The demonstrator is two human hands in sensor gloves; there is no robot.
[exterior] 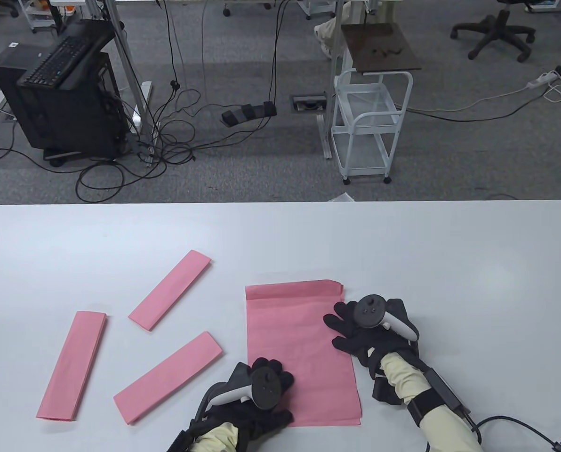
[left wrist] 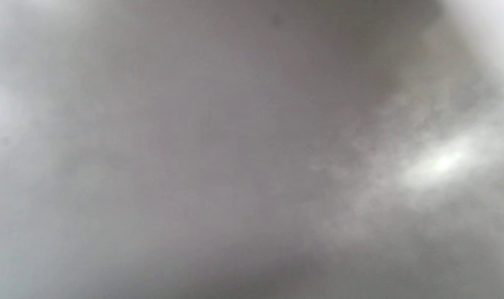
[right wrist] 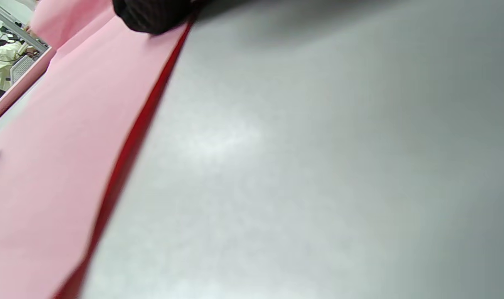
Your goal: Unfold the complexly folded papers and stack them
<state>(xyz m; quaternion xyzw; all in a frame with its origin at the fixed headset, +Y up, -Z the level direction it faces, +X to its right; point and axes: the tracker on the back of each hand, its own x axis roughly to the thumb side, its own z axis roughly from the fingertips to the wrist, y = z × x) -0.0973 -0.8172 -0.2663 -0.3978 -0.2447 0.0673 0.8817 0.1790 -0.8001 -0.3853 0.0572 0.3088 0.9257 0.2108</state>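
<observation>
A large, flat, unfolded sheet of pink paper [exterior: 299, 348] is lying on the white tabletop [exterior: 450, 263], and both black-gloved hands are resting on it: the left hand [exterior: 257, 391] is pressing down near its lower left corner while the right hand [exterior: 365, 329] is lying with fingers [exterior: 339, 318] spread over its right edge. Three narrow folded strips of pink paper are lying to the left, well apart from the hands: one [exterior: 170, 289] farthest up, one [exterior: 167, 376] just beside the sheet, and one [exterior: 72, 366] at the far left. The left wrist view is showing only grey blur, and the right wrist view is showing a dark fingertip [right wrist: 152, 14] touching the sheet's edge.
</observation>
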